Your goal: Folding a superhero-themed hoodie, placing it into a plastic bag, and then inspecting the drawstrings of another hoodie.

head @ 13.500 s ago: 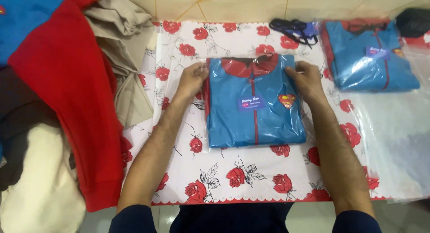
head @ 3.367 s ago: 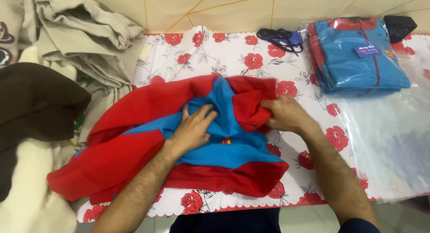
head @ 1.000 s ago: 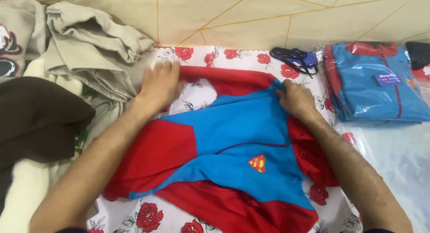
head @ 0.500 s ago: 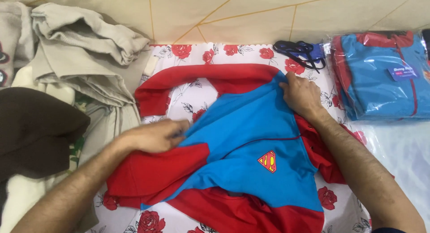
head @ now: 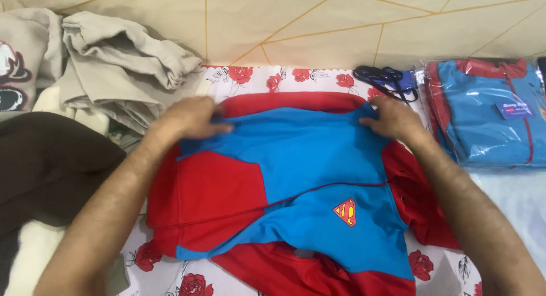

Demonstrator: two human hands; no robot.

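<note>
A red and blue jacket with a small shield emblem lies spread on a white cloth with red roses. My left hand pinches the jacket's blue top edge at the left. My right hand grips the same edge at the right, near the red collar. Both forearms reach in from the bottom of the view. The red sleeves and lower hem lie bunched under the blue panel.
A folded blue and red jacket in a clear bag lies at the right, with black scissors beside it. Beige garments and a dark brown one are piled at the left. A tiled wall stands behind.
My left hand has moved up from the jacket's middle to its top left edge. The blue panel now lies flatter and straighter across the cloth.
</note>
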